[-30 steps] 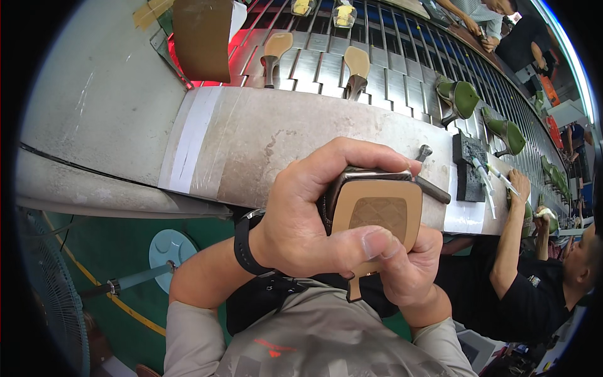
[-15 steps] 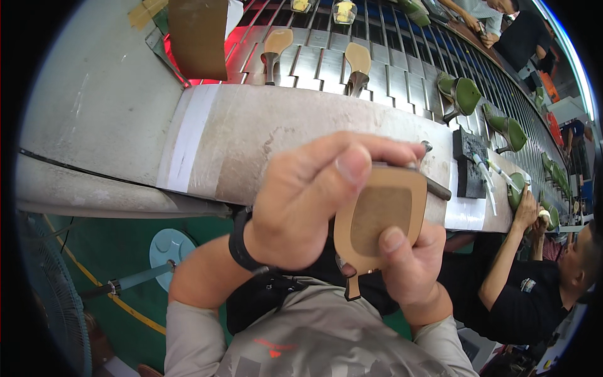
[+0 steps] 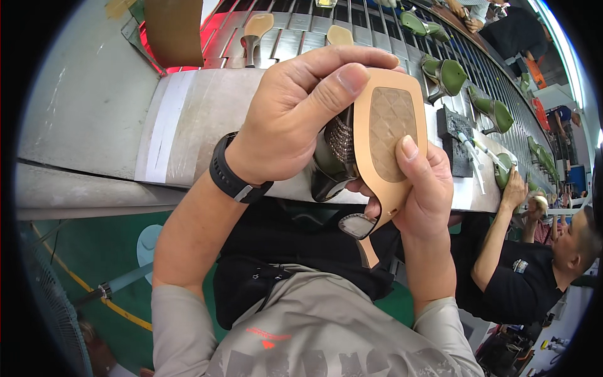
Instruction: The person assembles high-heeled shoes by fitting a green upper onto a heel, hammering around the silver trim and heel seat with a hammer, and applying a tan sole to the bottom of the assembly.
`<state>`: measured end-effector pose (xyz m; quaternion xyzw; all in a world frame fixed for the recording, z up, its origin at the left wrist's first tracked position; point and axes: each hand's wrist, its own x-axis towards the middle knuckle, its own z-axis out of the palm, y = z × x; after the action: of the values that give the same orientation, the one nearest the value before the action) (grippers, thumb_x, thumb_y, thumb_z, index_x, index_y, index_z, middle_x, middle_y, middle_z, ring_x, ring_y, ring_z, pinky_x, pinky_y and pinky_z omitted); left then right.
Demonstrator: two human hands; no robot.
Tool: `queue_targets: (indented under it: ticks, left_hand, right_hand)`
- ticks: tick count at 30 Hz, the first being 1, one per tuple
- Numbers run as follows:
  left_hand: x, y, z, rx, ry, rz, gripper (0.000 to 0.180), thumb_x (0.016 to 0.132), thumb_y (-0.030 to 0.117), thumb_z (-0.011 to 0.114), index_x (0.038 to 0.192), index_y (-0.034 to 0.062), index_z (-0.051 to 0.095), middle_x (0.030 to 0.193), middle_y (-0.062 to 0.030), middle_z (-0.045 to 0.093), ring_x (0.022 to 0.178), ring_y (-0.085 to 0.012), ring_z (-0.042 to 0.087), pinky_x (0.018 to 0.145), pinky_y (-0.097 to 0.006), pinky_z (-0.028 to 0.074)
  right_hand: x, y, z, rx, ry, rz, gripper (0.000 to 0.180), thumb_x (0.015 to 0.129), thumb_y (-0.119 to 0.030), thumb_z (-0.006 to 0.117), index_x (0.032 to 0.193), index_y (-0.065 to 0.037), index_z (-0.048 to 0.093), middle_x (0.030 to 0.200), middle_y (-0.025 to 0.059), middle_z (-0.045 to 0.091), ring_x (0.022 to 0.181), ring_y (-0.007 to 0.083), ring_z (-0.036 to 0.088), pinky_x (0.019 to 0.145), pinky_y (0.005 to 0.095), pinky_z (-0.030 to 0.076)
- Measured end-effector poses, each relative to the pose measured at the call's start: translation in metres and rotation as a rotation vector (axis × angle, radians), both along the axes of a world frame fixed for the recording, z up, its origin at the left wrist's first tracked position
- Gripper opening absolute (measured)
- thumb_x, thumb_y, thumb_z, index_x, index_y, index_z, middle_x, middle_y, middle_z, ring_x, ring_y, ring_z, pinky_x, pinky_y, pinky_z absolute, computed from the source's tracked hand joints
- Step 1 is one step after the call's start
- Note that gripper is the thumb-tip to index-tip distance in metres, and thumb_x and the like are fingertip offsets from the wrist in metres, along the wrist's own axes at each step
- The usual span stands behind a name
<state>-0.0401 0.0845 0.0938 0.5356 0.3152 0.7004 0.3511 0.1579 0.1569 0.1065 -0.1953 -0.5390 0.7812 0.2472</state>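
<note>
Both of my hands hold a high-heeled shoe [image 3: 383, 119] in front of me, its tan sole with a quilted brown inset facing up. My right hand [image 3: 428, 182] grips its right side, thumb on the inset, fingers underneath. My left hand [image 3: 286, 116] is curled around the toe end from the left, its thumb along the edge. Beside the sole, under my left hand, shows a dark upper with rows of glittering stones [image 3: 340, 141] and some green behind it. Whether sole and upper are joined, I cannot tell. The slim heel [image 3: 369, 252] points down toward my body.
Past the pale bench [image 3: 207, 119] runs a metal slatted conveyor carrying a tan heeled sole [image 3: 258, 25] and several green shoe forms [image 3: 445, 74]. A black block [image 3: 453, 135] with brushes stands to the right. A co-worker [image 3: 534, 276] handles a green form there. A fan [image 3: 47, 301] is at lower left.
The shoe has moved up and away from my body, and its sole has turned, showing more of the inset and the stone-studded upper. Both hands travel with it. The view has shifted slightly.
</note>
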Motion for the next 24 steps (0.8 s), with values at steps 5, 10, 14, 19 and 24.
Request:
queue_targets:
  ticks: [5, 10, 14, 19, 24]
  left_hand:
    - [0.001, -0.004, 0.002, -0.054, -0.004, -0.052, 0.053, 0.112, 0.027, 0.053, 0.151, -0.008, 0.046, 0.145, -0.0244, 0.061, 0.133, -0.0273, 0.063, 0.111, -0.039, 0.052]
    - [0.012, -0.016, 0.008, -0.033, 0.026, 0.019, 0.059, 0.104, 0.021, 0.058, 0.153, -0.0077, 0.043, 0.149, -0.025, 0.058, 0.138, -0.0301, 0.058, 0.115, -0.042, 0.047]
    - [0.023, -0.04, 0.011, -0.151, -0.005, 0.073, 0.052, 0.105, 0.023, 0.054, 0.146, -0.009, 0.05, 0.146, -0.029, 0.06, 0.131, -0.0309, 0.064, 0.11, -0.041, 0.051]
    - [0.044, -0.076, 0.013, -0.118, 0.053, 0.219, 0.04, 0.107, 0.025, 0.05, 0.127, -0.0085, 0.06, 0.127, -0.0408, 0.065, 0.114, -0.0398, 0.072, 0.102, -0.048, 0.057]
    - [0.055, -0.097, 0.014, -0.159, -0.085, 0.301, 0.028, 0.103, 0.024, 0.057, 0.111, -0.003, 0.059, 0.12, -0.0389, 0.069, 0.112, -0.0421, 0.073, 0.105, -0.056, 0.055]
  right_hand:
    - [0.001, 0.001, -0.002, 0.075, 0.01, -0.018, 0.045, 0.109, -0.025, 0.054, 0.128, 0.015, 0.058, 0.098, 0.0253, 0.074, 0.07, 0.0316, 0.078, 0.045, 0.0289, 0.064]
    - [0.003, -0.007, 0.007, 0.09, -0.034, -0.06, 0.04, 0.108, -0.026, 0.061, 0.116, 0.013, 0.064, 0.091, 0.018, 0.074, 0.063, 0.0178, 0.072, 0.052, 0.0283, 0.062]
    - [0.015, -0.023, 0.009, 0.176, -0.083, -0.014, 0.041, 0.109, -0.028, 0.059, 0.115, 0.012, 0.063, 0.09, 0.0178, 0.074, 0.063, 0.0181, 0.072, 0.057, 0.0285, 0.06]
    - [0.029, -0.047, -0.005, 0.483, -0.039, 0.039, 0.035, 0.108, -0.021, 0.059, 0.095, 0.008, 0.072, 0.073, 0.0097, 0.076, 0.063, 0.0137, 0.072, 0.055, 0.0262, 0.054]
    - [0.022, -0.059, -0.004, 0.721, 0.028, 0.024, 0.022, 0.099, -0.01, 0.07, 0.08, 0.001, 0.068, 0.058, 0.0084, 0.056, 0.045, 0.0207, 0.054, 0.044, 0.034, 0.042]
